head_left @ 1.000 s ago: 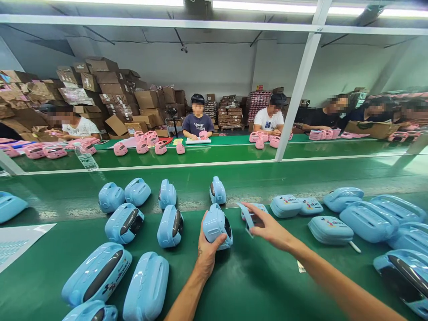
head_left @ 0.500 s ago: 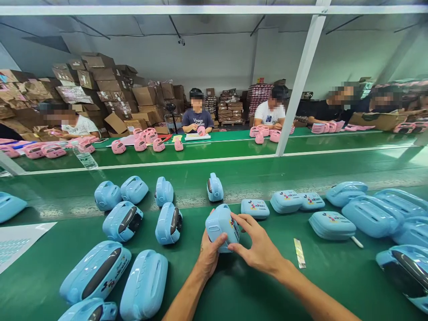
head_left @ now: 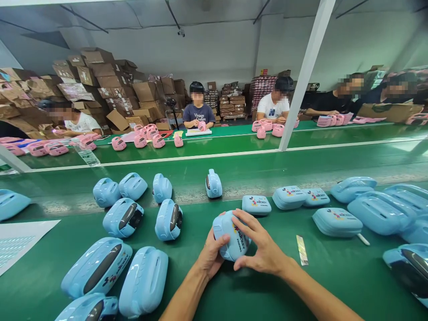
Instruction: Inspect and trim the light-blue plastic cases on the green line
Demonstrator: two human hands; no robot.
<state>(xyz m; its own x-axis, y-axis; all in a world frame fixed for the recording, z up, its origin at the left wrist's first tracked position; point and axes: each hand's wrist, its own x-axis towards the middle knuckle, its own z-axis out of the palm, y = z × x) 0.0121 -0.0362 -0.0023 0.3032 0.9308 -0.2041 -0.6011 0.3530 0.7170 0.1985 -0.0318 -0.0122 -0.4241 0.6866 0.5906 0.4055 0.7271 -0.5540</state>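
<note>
Head view: the left hand [head_left: 213,250] is closed round a blue case [head_left: 222,228] over the green counter [head_left: 247,296]. The right hand [head_left: 265,247] has fingers on the upper part of the case's printed cover [head_left: 242,242], its thumb near the lower edge; how firmly that grip presses, I cannot tell. The cover sits against the case's face, so this piece looks well along, though whether it is fastened is hidden. Left of the grip and nearer the wearer, a long case [head_left: 88,263] shows print beside its dark band and seems done. The dark-faced cases [head_left: 117,221] farther left of the grip show no print from here and may be left to do; printed covers [head_left: 256,206] lie beyond and right of it.

The covers read "MICKEY", with a smaller "FRIENDS" beneath. Beyond the grip, a co-worker's shirt [head_left: 190,117] reads "Vintage Couture". Right of the grip, a pale strip [head_left: 302,250] is illegible.
</note>
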